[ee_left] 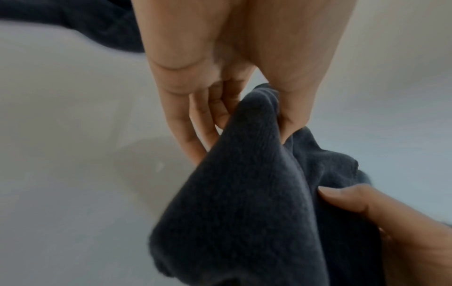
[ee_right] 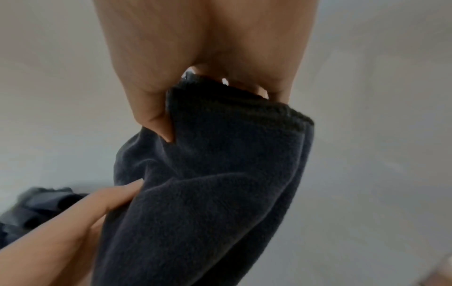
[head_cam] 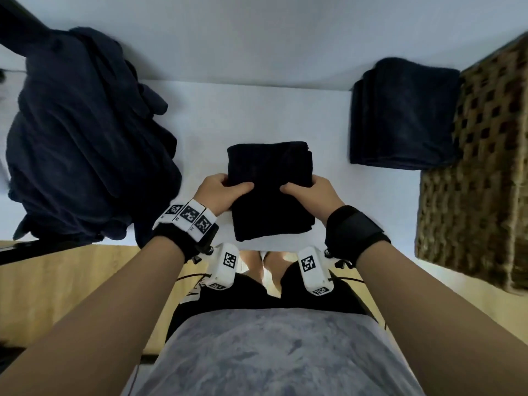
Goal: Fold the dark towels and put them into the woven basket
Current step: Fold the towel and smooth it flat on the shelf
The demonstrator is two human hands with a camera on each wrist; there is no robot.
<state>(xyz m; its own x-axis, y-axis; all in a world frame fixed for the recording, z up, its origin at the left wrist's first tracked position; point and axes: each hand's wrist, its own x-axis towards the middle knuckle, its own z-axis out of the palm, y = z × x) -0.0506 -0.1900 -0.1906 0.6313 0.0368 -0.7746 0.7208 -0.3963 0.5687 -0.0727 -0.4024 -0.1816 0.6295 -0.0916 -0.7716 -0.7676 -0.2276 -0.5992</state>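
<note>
A folded dark towel (head_cam: pixel 268 167) is held over the near edge of the white table (head_cam: pixel 251 115), one hand on each side. My left hand (head_cam: pixel 221 192) grips its left edge, thumb on top. On the right edge my right hand (head_cam: pixel 310 192) grips it the same way. In the left wrist view the left hand (ee_left: pixel 234 116) pinches the dark towel (ee_left: pixel 244 203), with the right hand's thumb (ee_left: pixel 347 197) at the lower right. The right wrist view has the right hand (ee_right: pixel 208 96) pinching the towel (ee_right: pixel 220 174). A woven basket (head_cam: pixel 474 178) stands at the right.
A heap of unfolded dark towels (head_cam: pixel 83 138) lies at the left of the table. A stack of folded dark towels (head_cam: pixel 403 115) sits at the back right, against the basket. A wooden floor (head_cam: pixel 71 270) shows below the table edge.
</note>
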